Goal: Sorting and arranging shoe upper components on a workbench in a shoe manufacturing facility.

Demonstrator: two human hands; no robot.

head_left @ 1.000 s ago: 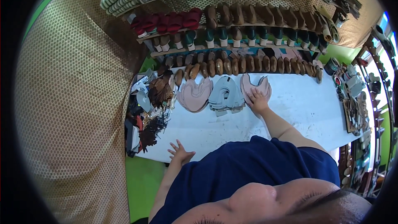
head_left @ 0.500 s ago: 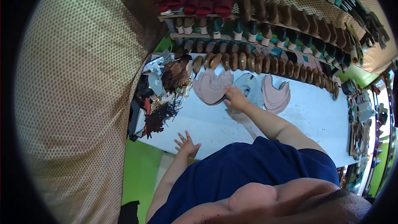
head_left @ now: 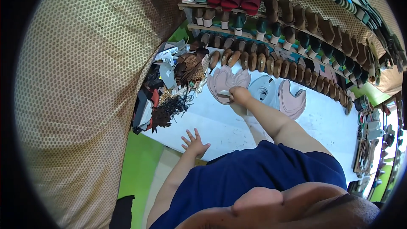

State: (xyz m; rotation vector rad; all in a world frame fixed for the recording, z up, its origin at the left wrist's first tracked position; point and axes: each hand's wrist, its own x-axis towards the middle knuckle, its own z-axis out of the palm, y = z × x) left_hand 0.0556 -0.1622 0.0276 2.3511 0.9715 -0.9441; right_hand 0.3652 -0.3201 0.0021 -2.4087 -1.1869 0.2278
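Since half a second ago: right hand [head_left: 240, 95] shifted from between the pink and grey pieces onto the pink leather stack [head_left: 224, 82], now closed on its near edge, fingers curled over the pieces. Left hand [head_left: 195, 142] unchanged, flat and spread on the tabletop [head_left: 322, 123] at its near edge, holding nothing. View swung a little, so grey stack [head_left: 265, 91] and second pink stack [head_left: 292, 99] now sit at 3 o'clock of the right hand, side by side, the grey one just beside the wrist. At 9 o'clock of the held stack, a heap of brown and black scraps [head_left: 174, 101] crowding the tabletop's left end, touching or nearly touching the pink pieces; cannot tell which. At 12 o'clock, a row of wooden lasts [head_left: 250, 59] close along the far edge, with shelves of shoes [head_left: 271, 25] above. Open white surface between the two hands and out toward 4 o'clock, past the forearm. Perforated wall [head_left: 85, 80] hard against the left.
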